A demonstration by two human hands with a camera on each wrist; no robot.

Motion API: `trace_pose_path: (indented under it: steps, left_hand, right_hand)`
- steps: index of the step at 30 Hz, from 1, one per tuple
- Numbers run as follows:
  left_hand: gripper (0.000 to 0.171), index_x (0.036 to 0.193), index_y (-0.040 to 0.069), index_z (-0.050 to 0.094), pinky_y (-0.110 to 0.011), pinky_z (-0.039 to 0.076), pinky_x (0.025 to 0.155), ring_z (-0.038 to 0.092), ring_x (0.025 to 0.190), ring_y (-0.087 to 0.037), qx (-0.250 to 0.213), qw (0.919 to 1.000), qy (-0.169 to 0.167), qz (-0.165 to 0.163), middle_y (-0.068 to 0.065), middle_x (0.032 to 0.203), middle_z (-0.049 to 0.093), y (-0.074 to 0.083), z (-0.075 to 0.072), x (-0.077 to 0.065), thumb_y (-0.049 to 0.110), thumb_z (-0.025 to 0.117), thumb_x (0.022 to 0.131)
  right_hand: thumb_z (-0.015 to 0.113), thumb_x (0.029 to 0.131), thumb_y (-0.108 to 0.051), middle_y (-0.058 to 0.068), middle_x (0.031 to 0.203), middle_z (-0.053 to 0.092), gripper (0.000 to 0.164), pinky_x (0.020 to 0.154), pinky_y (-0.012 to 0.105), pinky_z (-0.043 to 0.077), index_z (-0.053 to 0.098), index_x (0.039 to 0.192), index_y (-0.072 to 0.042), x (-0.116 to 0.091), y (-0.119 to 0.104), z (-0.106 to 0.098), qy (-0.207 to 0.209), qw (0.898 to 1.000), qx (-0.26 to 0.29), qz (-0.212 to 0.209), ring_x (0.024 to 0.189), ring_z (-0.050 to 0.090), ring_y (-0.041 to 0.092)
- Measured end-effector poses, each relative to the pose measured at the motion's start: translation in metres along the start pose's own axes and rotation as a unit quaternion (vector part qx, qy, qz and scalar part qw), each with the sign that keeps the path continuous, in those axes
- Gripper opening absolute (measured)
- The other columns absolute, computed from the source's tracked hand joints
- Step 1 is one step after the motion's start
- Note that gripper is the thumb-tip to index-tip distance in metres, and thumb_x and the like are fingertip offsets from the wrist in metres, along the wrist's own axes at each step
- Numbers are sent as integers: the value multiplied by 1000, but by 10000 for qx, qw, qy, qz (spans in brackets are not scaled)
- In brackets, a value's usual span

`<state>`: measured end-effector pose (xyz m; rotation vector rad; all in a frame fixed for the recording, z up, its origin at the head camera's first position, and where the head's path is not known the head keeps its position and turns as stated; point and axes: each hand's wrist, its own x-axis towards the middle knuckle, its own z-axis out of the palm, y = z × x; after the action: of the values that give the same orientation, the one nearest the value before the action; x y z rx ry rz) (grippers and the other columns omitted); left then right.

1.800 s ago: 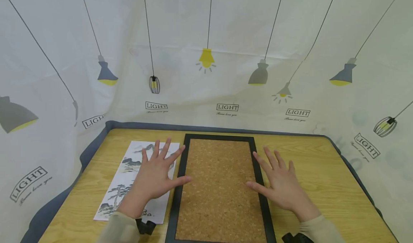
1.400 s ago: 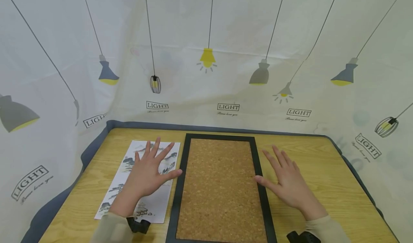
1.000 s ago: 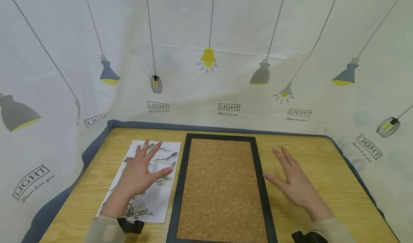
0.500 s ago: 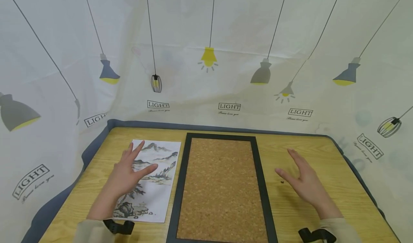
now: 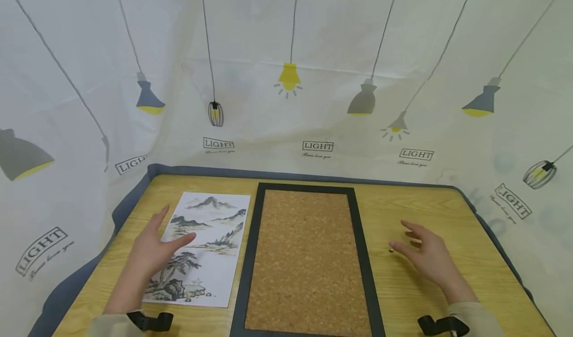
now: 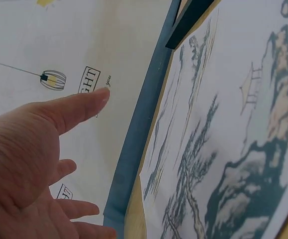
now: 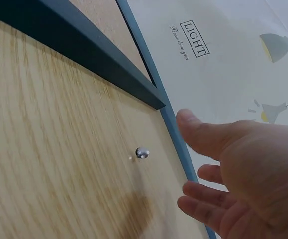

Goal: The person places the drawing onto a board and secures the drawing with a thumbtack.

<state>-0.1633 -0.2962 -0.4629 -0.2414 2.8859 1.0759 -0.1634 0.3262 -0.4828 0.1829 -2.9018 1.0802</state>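
Observation:
My left hand (image 5: 149,250) hovers over the left edge of a white sheet with an ink landscape painting (image 5: 215,265), thumb spread from the fingers and nothing held. In the left wrist view, its thumb points toward the sheet. My right hand (image 5: 431,257) hangs above the table right of a black-framed cork board (image 5: 309,262), fingers loosely bent and holding nothing. Just by its thumb tip, a tiny shiny silver piece with a rounded top (image 7: 142,153) rests on the wood; its exact kind is too small to tell.
The wooden table (image 5: 465,237) has a blue-grey edge (image 5: 313,176). Behind it hangs a pale cloth backdrop (image 5: 250,43) printed with lamps. The board's black frame (image 5: 364,272) lies between the two hands, with the sheet close to its left side.
Both hands have moved apart, away from the cork board: the left across the sheet to its left edge, the right outward. The right fingers have bent, and the silver piece has come into view.

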Motion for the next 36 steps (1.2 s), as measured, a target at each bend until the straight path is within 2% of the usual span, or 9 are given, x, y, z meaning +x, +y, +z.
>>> trace_pose_path:
  steps: [6, 11, 14, 20, 26, 29, 36]
  left_hand:
    - [127, 171, 14, 3, -79, 24, 111, 13, 150, -63, -105, 9992, 118, -359, -34, 170, 9, -13, -5, -1, 58, 85, 85]
    - [129, 171, 12, 2, -77, 25, 113, 16, 149, -62, -230, 9982, 135, -531, -36, 168, 11, -23, -5, 0, 47, 90, 84]
    - [130, 171, 10, 3, -75, 30, 111, 25, 145, -64, -170, 9974, 131, -694, -41, 164, 18, -28, -5, 2, 42, 93, 82]
    - [130, 168, 2, 10, -72, 35, 111, 36, 138, -63, 15, 9949, 174, -995, -46, 154, 32, -29, -5, 3, 30, 98, 77]
    - [120, 162, -12, 19, -69, 36, 111, 42, 134, -61, 296, 9926, 142, -1165, -46, 147, 40, -29, -5, 2, 30, 96, 79]
    - [112, 158, -16, 25, -67, 38, 110, 46, 131, -58, 222, 9910, 164, -1311, -42, 146, 45, -28, -4, 2, 27, 94, 81]
    - [85, 141, -19, 50, -62, 47, 99, 56, 117, -50, 26, 9887, 360, -1453, -36, 128, 59, -26, 0, 2, 21, 95, 80]
  right_hand:
    - [79, 99, -23, 35, 130, 64, 59, 86, 54, 60, 58, 141, 13, 0, 9, 2, -24, 10000, 33, -34, 107, 70, 47]
    - [81, 96, -14, 21, 110, 74, 42, 81, 46, 62, 69, 128, 11, 1, 16, 5, 41, 9999, -72, -142, 95, 74, 34]
    - [82, 95, -11, 15, 106, 76, 35, 79, 39, 61, 73, 123, 7, 1, 18, 7, 35, 9998, -123, -143, 91, 74, 29]
    - [85, 93, -12, 14, 103, 77, 27, 73, 31, 59, 78, 112, 5, 5, 20, 11, -1, 9997, -89, -227, 87, 73, 26]
    - [86, 91, -8, 11, 100, 78, 19, 73, 31, 59, 81, 106, 1, 7, 19, 14, 61, 9994, -159, -289, 87, 73, 25]
    - [86, 90, -8, 9, 99, 78, 14, 74, 33, 58, 82, 103, -2, 8, 19, 16, 84, 9992, -221, -329, 87, 73, 25]
    - [85, 90, -4, 3, 93, 78, 7, 73, 34, 58, 84, 96, -7, 9, 20, 18, 187, 9979, -440, -426, 84, 72, 21]
